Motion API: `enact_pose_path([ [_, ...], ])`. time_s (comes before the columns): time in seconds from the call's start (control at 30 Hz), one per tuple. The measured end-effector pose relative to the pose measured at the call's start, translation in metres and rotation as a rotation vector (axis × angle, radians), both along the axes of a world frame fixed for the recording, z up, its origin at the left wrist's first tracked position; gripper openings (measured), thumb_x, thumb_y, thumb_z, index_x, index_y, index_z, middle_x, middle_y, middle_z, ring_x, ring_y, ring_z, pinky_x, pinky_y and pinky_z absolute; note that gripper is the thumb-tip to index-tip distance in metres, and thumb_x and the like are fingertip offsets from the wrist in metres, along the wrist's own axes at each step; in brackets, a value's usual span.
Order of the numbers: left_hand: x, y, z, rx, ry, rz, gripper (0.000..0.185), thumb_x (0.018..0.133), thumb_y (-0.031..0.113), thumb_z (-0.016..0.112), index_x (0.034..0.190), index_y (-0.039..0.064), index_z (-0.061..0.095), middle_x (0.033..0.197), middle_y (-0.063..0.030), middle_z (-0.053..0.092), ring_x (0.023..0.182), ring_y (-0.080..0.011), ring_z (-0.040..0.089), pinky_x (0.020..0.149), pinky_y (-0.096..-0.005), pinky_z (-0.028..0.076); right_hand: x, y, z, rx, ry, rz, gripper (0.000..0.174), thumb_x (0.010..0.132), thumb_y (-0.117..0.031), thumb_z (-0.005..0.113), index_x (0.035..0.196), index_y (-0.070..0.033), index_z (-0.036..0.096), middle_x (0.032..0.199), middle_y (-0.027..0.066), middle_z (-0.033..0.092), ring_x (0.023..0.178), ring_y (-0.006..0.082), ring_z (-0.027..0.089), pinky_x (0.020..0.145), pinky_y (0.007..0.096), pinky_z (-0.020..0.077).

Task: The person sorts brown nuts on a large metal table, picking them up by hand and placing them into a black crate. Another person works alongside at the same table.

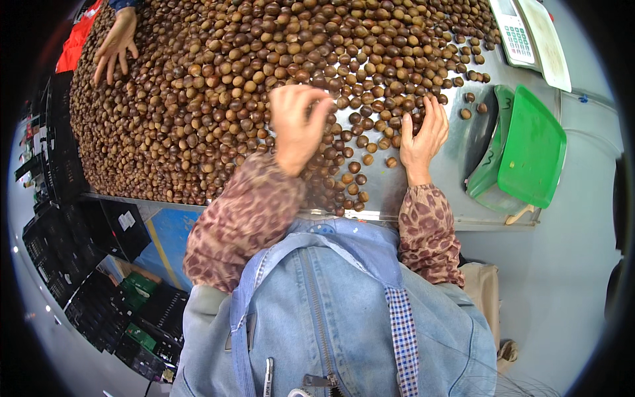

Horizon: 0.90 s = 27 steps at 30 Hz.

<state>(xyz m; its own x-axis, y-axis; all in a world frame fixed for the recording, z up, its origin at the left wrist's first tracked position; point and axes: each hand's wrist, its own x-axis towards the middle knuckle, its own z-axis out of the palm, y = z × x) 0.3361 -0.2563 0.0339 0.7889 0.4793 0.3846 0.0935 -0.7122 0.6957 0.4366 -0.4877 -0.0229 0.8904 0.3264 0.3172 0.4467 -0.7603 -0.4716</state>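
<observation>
A wide heap of brown chestnuts (198, 99) covers much of the metal table (382, 191). My left hand (297, 124), blurred, is above the heap's near edge, thumb apart from the fingers; whether a nut is in it cannot be made out. To its right, my right hand (425, 136) rests by scattered chestnuts, its fingertips beside a few of them and its thumb spread, with nothing held. Loose nuts lie between both hands. Patterned sleeves cover both my forearms.
A co-worker's hand (116, 47) reaches over the heap at upper left. At right are a green tray (533, 149) leaning on a clear green bin (488, 186), and a scale (516, 42). Black crates (59, 253) stand lower left.
</observation>
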Motion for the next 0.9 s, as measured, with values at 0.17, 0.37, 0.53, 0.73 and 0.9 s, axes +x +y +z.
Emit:
enact_pose_path([
  [0.17, -0.090, 0.073, 0.022, -0.106, -0.135, 0.368, 0.004, 0.090, 0.007, 0.069, 0.094, 0.006, 0.068, 0.098, -0.0044, 0.063, 0.095, -0.0172, 0.055, 0.083, -0.0301, 0.046, 0.001, -0.001, -0.002, 0.041, 0.009, -0.003, 0.057, 0.090, -0.030, 0.065, 0.138, -0.004, 0.050, 0.145, 0.0128, 0.046, 0.138, 0.0329, 0.035, 0.116, 0.0491, 0.0205],
  [0.37, -0.236, 0.135, 0.014, -0.224, -0.169, 0.834, 0.018, 0.101, 0.020, 0.062, 0.099, 0.001, 0.064, 0.092, -0.0004, 0.062, 0.083, -0.0071, 0.055, 0.071, -0.0229, 0.047, 0.001, 0.005, 0.007, 0.028, 0.016, -0.010, 0.055, 0.090, -0.029, 0.065, 0.137, -0.006, 0.050, 0.145, 0.0120, 0.046, 0.139, 0.0326, 0.034, 0.117, 0.0484, 0.0195],
  [0.53, -0.337, 0.143, -0.014, -0.600, -0.092, 1.159, 0.028, 0.102, 0.028, 0.060, 0.090, 0.003, 0.062, 0.086, 0.0008, 0.058, 0.079, -0.0074, 0.050, 0.071, -0.0255, 0.040, -0.004, 0.012, 0.044, -0.222, -0.107, 0.062, 0.047, 0.088, -0.030, 0.071, 0.130, -0.011, 0.058, 0.131, 0.0072, 0.056, 0.124, 0.0280, 0.047, 0.107, 0.0444, 0.0303],
  [0.73, -0.401, 0.134, -0.060, -0.710, 0.264, 1.270, 0.032, 0.101, 0.034, 0.060, 0.088, 0.005, 0.064, 0.072, 0.0008, 0.056, 0.056, -0.0074, 0.043, 0.048, -0.0275, 0.033, -0.016, 0.047, 0.057, -0.167, -0.005, 0.390, 0.028, 0.083, -0.026, 0.078, 0.105, -0.010, 0.071, 0.090, 0.0035, 0.068, 0.085, 0.0208, 0.062, 0.078, 0.0358, 0.0405],
  [0.9, -0.383, 0.114, -0.056, -0.553, -0.187, 1.311, 0.036, 0.104, 0.035, 0.055, 0.087, 0.004, 0.063, 0.068, 0.0022, 0.049, 0.056, -0.0056, 0.036, 0.048, -0.0255, 0.028, -0.018, 0.056, 0.056, -0.261, 0.069, 0.336, 0.032, 0.082, -0.032, 0.077, 0.103, -0.008, 0.072, 0.083, 0.0060, 0.067, 0.078, 0.0244, 0.065, 0.072, 0.0372, 0.0419],
])
